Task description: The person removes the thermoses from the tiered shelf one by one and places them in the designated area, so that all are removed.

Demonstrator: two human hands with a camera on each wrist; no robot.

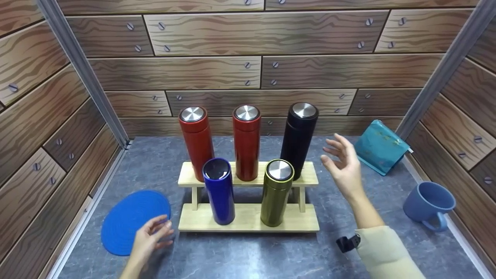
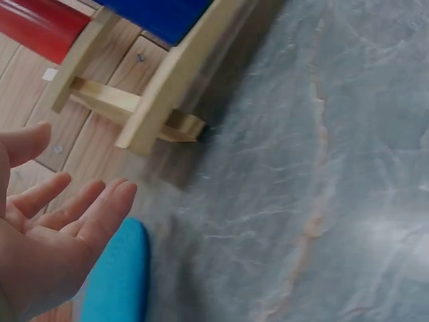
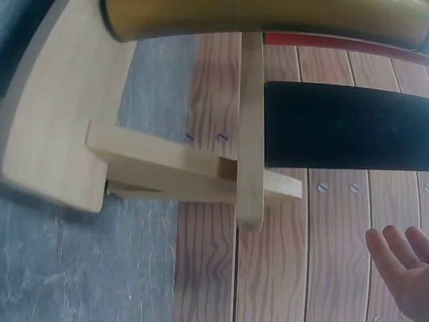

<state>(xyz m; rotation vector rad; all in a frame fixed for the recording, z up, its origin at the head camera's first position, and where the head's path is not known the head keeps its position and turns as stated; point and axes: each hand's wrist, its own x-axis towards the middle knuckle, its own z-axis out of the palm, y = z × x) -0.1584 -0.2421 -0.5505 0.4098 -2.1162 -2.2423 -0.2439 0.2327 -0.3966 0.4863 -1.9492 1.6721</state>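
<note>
A two-tier pale wooden rack point(image 1: 248, 218) stands mid-table. Its upper tier carries two red thermos bottles point(image 1: 197, 143) and a black thermos bottle point(image 1: 297, 135), all with silver lids. On the lower tier stand a blue thermos bottle point(image 1: 220, 195) and an olive-gold thermos bottle point(image 1: 276, 201). My left hand point(image 1: 150, 237) is left of the rack, beside a round blue mat point(image 1: 131, 217), fingers loosely bent and holding nothing. To the right of the black bottle, my right hand point(image 1: 344, 166) is raised with fingers spread and nothing in it; the right wrist view shows its fingertips point(image 3: 392, 245) apart from that bottle.
At the back right leans a teal pouch point(image 1: 381, 147). A blue mug point(image 1: 429, 203) stands near the right wall, its handle toward the front. Wood-patterned walls point(image 1: 248, 35) enclose the grey marbled table on the left, back and right.
</note>
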